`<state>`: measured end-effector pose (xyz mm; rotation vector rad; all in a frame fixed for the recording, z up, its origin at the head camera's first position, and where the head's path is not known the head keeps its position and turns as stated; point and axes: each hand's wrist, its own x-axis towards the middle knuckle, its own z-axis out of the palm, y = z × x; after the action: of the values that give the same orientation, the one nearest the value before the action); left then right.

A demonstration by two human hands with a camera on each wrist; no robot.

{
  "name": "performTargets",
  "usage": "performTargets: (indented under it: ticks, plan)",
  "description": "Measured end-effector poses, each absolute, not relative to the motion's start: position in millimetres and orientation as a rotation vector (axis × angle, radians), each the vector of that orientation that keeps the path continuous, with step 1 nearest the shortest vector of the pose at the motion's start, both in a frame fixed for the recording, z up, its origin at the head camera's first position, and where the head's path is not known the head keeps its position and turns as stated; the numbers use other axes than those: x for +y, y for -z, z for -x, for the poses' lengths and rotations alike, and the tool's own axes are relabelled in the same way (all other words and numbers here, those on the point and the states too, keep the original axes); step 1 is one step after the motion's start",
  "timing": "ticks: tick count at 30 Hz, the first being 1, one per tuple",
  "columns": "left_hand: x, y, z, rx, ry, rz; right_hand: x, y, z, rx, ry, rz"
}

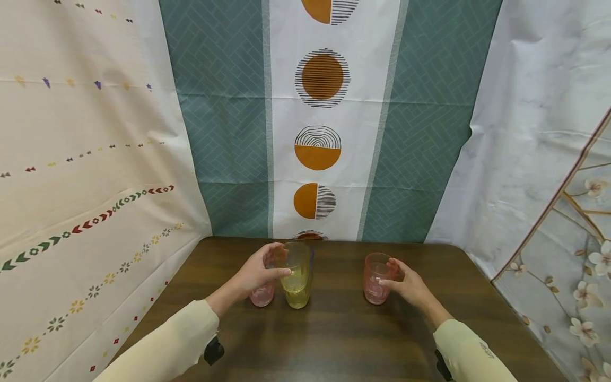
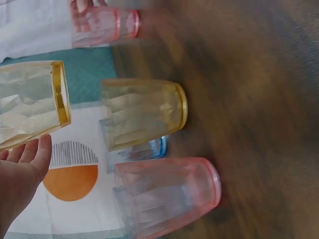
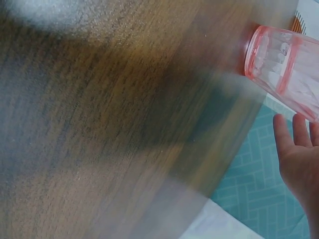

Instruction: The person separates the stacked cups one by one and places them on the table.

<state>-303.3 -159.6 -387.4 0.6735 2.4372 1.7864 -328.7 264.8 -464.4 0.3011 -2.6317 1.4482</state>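
My left hand [image 1: 260, 268] grips a yellow glass [image 1: 292, 257], thumb in front and fingers behind. In the left wrist view, this held yellow glass [image 2: 30, 102] is raised, with a gap between its base and the rim of a second yellow glass [image 2: 142, 114] standing on the table. A blue glass [image 2: 158, 147] is partly hidden behind the second one, and a pink glass [image 2: 172, 196] stands beside it. My right hand [image 1: 409, 284] holds another pink glass [image 1: 374, 289] around its side; a band across it [image 3: 289, 62] looks like a second glass nested inside. Its base seems to touch the table.
The dark wooden table [image 1: 329, 339] ends at a patterned cloth [image 1: 315, 116] behind the glasses. A cream cloth [image 1: 95, 185] hangs on the left, and a white floral cloth [image 1: 573, 276] on the right.
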Motion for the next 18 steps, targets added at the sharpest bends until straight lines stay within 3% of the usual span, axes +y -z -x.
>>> performTargets:
  ticks: [18]
  plan:
    - [-161.6, 419.7, 280.6, 2.361, -1.814, -0.634, 266.0, 463.7, 328.1, -2.667, -1.444, -0.278]
